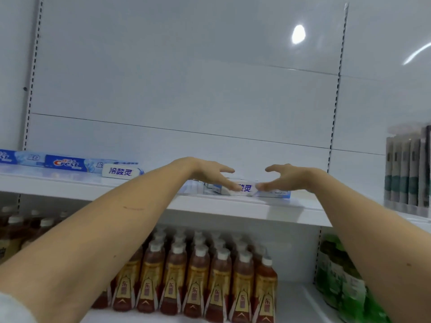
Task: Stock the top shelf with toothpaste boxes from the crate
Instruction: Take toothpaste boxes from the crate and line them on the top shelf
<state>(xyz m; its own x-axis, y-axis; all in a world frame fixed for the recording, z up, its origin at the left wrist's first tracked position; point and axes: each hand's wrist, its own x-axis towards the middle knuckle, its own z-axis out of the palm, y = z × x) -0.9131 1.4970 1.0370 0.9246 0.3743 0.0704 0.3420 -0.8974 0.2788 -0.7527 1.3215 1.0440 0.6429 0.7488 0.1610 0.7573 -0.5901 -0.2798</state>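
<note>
Both hands are spread open: the left hand and right hand rest fingertips on a white-and-blue toothpaste box, gripping nothing. It lies near the top shelf front edge, with bare shelf behind and right.

**White shop shelving under overhead light**

A glossy white back panel rose behind the shelves, crossed by thin horizontal seams. Slotted uprights ran down each side of the bay. A bright lamp reflection shone at upper right. Below, rows of brown drink bottles filled the lower shelf.
</note>
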